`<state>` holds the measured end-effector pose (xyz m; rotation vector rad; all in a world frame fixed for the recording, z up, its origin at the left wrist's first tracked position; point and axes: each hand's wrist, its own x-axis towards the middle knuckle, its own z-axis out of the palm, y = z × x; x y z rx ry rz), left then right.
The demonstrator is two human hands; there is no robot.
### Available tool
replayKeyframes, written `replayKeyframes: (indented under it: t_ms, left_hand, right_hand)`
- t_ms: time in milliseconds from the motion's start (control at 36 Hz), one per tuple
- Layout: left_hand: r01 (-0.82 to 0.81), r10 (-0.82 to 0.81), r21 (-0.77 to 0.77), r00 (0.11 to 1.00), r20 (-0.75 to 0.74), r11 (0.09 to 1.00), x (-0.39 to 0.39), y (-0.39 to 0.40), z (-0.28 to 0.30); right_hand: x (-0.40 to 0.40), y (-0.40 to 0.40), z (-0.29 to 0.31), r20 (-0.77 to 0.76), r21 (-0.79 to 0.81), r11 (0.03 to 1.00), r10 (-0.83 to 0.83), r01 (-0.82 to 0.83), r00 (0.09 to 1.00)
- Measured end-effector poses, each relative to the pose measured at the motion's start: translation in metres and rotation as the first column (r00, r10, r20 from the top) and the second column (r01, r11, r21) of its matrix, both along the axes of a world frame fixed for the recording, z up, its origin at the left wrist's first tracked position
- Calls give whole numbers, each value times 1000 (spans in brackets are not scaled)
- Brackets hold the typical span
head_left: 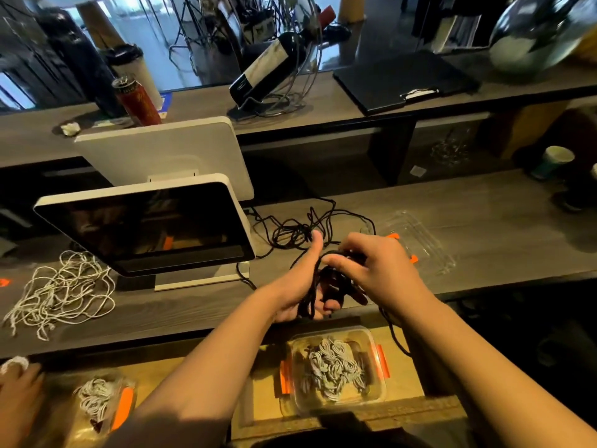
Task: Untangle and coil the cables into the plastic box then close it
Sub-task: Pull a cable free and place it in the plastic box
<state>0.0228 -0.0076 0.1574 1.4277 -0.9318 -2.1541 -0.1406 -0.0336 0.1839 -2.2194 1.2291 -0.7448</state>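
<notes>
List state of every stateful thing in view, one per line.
black cable: partly coiled, the rest tangled on the counter
left hand: holds the coil
right hand: pinches the black cable
white cable: loose tangle, untouched
plastic box: open, coiled white cable inside
clear lid: off, lying on the counter
monitor: screen dark

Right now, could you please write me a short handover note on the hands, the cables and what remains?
Left hand: palm up, black cable looped around it.
Right hand: pinching the same cable, winding it.
The cable's loose end lies tangled on the counter by the monitor.
White cable: untouched heap on the left.
Open clear box: nothing in it.
Lower box: holds coiled white cable.
Left: finish coil, box it, close.
</notes>
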Motion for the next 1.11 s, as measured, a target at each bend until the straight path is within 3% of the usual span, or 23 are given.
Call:
replayKeyframes:
  t_ms: [139,250,361,472,611,750,861,944,1028,1111]
  left_hand:
    - [169,-170,-17,983,-76,986,3,5,2]
    - [268,-269,-39,963,-9,963,2,4,9]
    - [165,-164,-92,986,16,982,-6,5,14]
    - [4,-13,-144,998,-64,990,-15,2,14]
    - [-190,169,-145,975,-146,971,-31,-1,14]
    - [-246,331,-412,932,150,878,-45,-12,13]
    - [-289,294,-344,955,-39,894,-56,-14,20]
    - [-396,369,-295,918,-143,870,-64,-17,23]
    - [-512,478,-287,859,-185,809,-74,-22,20]
    - [-663,583,-137,723,-370,736,-83,-29,15]
  right_hand:
    - [-3,-5,-8,62,196,976,-109,95,992]
    - [-12,-7,-10,126,297,949,-144,101,981]
    - [-23,-8,-9,233,430,900,-185,69,955]
    - [-38,-13,-17,306,465,885,-156,-5,939]
    - [-58,-21,-24,382,575,818,-245,-21,891]
    - [-73,-24,-39,373,679,729,-241,-87,896]
    - [-78,-26,-47,388,693,709,-210,-134,897]
    - [-82,-29,-53,392,669,729,-182,-144,902]
    - [-86,-33,-59,388,661,734,-161,-152,907]
    - [-84,-33,-68,379,677,716,-138,-172,915]
